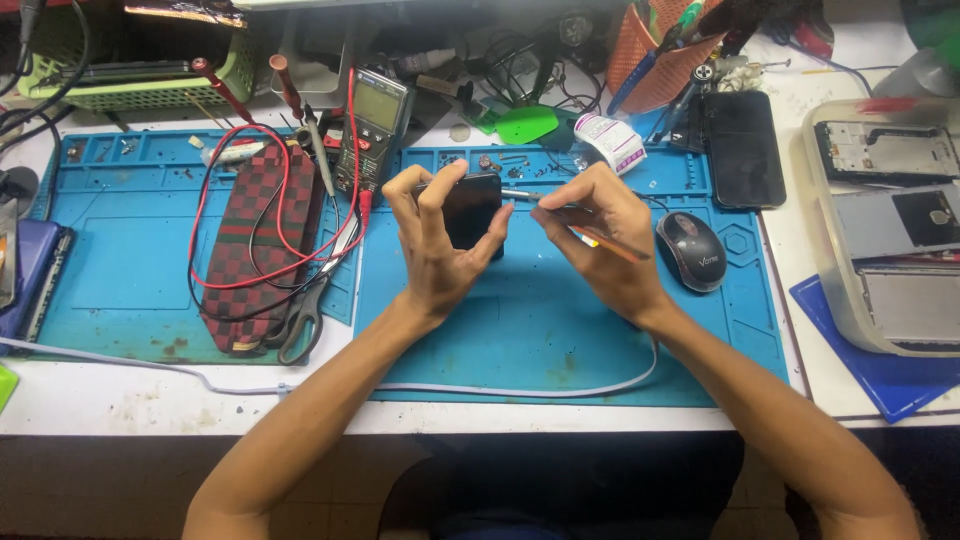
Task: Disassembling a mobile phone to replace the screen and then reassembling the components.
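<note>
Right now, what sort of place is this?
Probably a phone repair bench: the left hand holds a dark phone over a blue repair mat, with a multimeter and an opened phone frame nearby.

A small black phone stood on edge, raised off the blue mat, its dark glossy face toward the camera — slightly tilted. A slim orange-handled tool lay slanted at its three o'clock, metal tip touching the phone's upper right edge.
</note>
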